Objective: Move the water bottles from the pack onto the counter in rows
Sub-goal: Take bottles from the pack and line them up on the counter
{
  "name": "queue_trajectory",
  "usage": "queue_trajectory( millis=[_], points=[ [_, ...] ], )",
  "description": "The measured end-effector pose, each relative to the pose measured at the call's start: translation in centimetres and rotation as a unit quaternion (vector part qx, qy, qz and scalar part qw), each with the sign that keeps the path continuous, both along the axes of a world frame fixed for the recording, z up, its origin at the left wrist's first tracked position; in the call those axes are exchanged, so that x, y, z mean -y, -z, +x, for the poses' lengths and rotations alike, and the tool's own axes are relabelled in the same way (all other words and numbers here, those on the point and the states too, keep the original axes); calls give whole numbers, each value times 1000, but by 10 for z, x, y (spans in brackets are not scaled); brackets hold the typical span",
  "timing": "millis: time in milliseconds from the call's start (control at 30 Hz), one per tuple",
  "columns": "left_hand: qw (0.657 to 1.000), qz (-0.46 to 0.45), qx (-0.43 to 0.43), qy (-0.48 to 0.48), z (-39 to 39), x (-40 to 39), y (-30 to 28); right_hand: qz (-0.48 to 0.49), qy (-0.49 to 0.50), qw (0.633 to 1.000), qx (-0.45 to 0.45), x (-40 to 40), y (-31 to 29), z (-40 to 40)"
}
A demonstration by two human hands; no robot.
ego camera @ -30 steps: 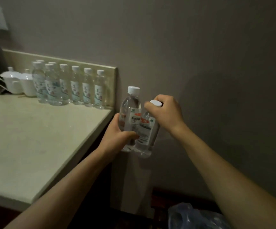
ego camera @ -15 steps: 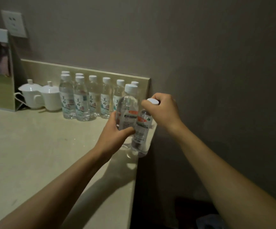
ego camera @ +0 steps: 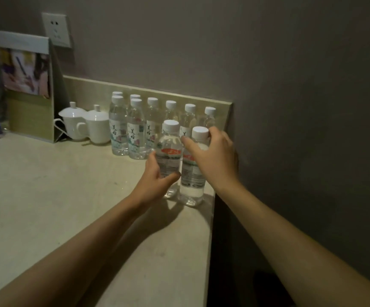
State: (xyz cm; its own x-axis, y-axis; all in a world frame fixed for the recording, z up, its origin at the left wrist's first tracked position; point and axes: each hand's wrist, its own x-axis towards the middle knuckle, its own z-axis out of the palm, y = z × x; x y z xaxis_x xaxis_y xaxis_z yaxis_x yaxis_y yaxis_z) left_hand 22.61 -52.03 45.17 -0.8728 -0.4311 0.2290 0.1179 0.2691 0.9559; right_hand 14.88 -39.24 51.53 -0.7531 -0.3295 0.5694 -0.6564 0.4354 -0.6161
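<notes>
Two clear water bottles with white caps and red-marked labels stand on the beige counter (ego camera: 46, 207) near its right edge. My left hand (ego camera: 155, 182) grips the left bottle (ego camera: 169, 151) around its lower body. My right hand (ego camera: 213, 158) wraps the neck and shoulder of the right bottle (ego camera: 191, 182). Behind them, against the backsplash, stands a row of several water bottles (ego camera: 135, 129) with white caps and pale labels. The pack is out of view.
Two white lidded cups (ego camera: 86, 125) sit left of the bottle row. A standing display card (ego camera: 26, 85) and a wall socket (ego camera: 56, 29) are at the back left. The counter ends at a drop on the right, beside a grey wall (ego camera: 301, 107).
Both hands carried the two bottles from beyond the counter's right edge up over it and set them down in front of the back row.
</notes>
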Motion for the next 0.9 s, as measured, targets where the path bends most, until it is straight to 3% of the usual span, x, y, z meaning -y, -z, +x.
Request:
queue_trajectory(
  millis=[167,333,467,633,700,800,900],
  points=[
    [999,0,-3,54,2,6,-2,59,-54,991,111,-19,37,1],
    [992,-57,22,109,9,25,-2,63,-146,962,223,-24,56,-4],
    [985,-170,-3,-9,1,31,-1,26,-132,962,237,-13,62,-1],
    [964,-236,-22,-121,-24,47,13,-33,-8,981,193,23,71,5],
    [963,-254,-22,-91,-30,58,14,-29,8,978,208,36,71,3],
    [982,-178,-7,60,-29,78,15,-30,7,969,244,52,73,-3],
    [977,-154,-8,149,-27,99,16,-62,-14,955,291,54,72,-3]
  ],
)
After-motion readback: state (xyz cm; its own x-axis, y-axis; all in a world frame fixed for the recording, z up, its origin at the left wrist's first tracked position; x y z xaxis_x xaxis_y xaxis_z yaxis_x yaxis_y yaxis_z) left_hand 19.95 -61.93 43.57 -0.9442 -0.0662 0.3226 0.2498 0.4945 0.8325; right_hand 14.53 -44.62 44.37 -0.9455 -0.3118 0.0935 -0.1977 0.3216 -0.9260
